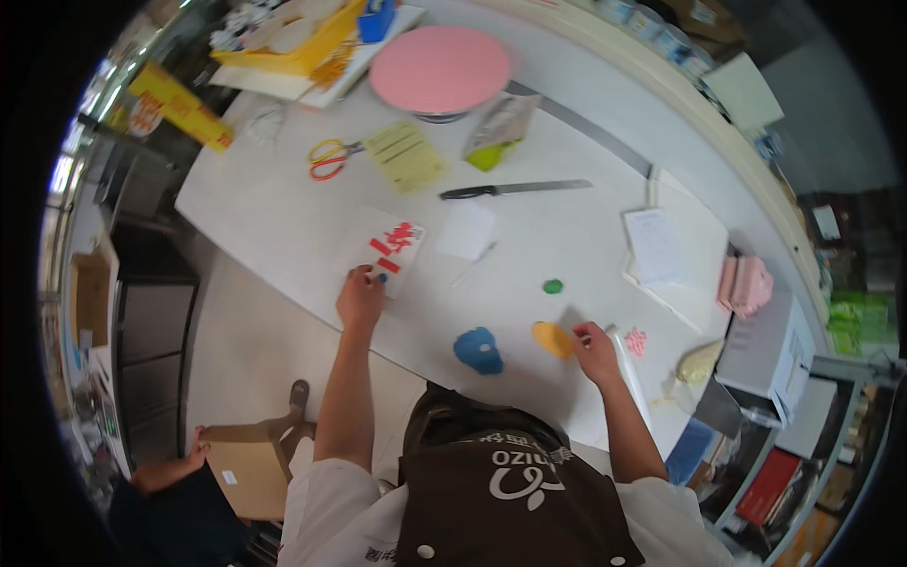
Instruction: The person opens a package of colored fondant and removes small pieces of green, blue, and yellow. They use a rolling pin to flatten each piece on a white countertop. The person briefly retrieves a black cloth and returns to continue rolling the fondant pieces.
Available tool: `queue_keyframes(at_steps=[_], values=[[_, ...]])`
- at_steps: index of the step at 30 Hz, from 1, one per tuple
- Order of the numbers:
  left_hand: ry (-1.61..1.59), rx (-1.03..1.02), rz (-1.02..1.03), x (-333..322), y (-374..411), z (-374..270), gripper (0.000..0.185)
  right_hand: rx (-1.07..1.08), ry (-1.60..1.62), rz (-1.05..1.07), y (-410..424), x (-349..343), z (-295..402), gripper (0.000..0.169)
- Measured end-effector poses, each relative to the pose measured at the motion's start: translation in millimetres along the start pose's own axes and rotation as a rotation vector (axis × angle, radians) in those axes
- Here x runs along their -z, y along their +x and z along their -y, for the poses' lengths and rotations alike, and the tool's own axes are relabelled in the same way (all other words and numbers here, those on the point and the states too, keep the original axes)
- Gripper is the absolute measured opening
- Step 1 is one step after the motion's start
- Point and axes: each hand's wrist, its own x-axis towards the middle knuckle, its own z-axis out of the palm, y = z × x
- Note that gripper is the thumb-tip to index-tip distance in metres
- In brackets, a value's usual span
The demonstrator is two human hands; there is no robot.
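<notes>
My left hand is over the near end of a white card, its fingertips at a small blue piece. Red cut-out shapes and two red strips lie on that card. My right hand is at the right edge of a flat yellow-orange sheet of dough-like paste, fingers bent; whether they pinch anything is too small to tell. Between my hands lies a flat blue sheet of paste with a small round hole. Farther back sits a green lump.
A black-handled knife, scissors, a yellow note and a pink turntable are farther back. A white roller-like bar and pink bits lie right of my right hand. At lower left, another person holds a cardboard box.
</notes>
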Motion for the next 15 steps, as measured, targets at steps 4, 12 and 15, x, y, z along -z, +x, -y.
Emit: queue_keyframes(at_steps=[4, 12, 15], values=[[-0.151, -0.237, -0.033, -8.6, -26.5, -15.8, 0.021, -0.011, -0.165, -0.063, 4.6, -9.8, -15.1, 0.033], [-0.298, -0.473, 0.268, -43.2, -108.4, -63.5, 0.014, -0.318, -0.128, -0.004, 12.3, -40.5, -7.9, 0.035], [-0.327, -0.485, 0.359, -49.7, -127.6, -74.7, 0.012, -0.296, -0.152, 0.06, 12.6, -38.5, -9.2, 0.029]])
